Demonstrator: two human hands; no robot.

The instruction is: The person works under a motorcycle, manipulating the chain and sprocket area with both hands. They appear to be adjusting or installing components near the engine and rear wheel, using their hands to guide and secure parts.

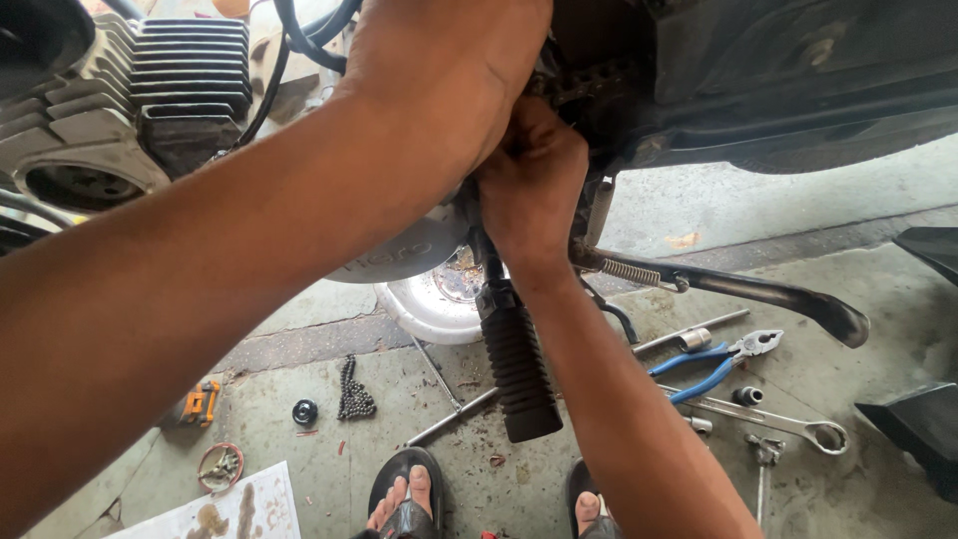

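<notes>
Both your hands are up under the motorcycle, right by the drive chain [589, 85]. Your left hand [439, 70] is pressed against the frame up there, can't tell if it's clenched on anything. Your right hand [529, 180] is clenched around something small just above the rubber footpeg [519, 369]. Blue-handled pliers [714, 364], a combination wrench [768, 419] and a loose chain piece [354, 391] lie on the concrete floor [878, 319].

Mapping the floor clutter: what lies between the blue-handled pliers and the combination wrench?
In the head view, a small dark socket sits on the concrete between the blue-handled pliers and the combination wrench.
</notes>
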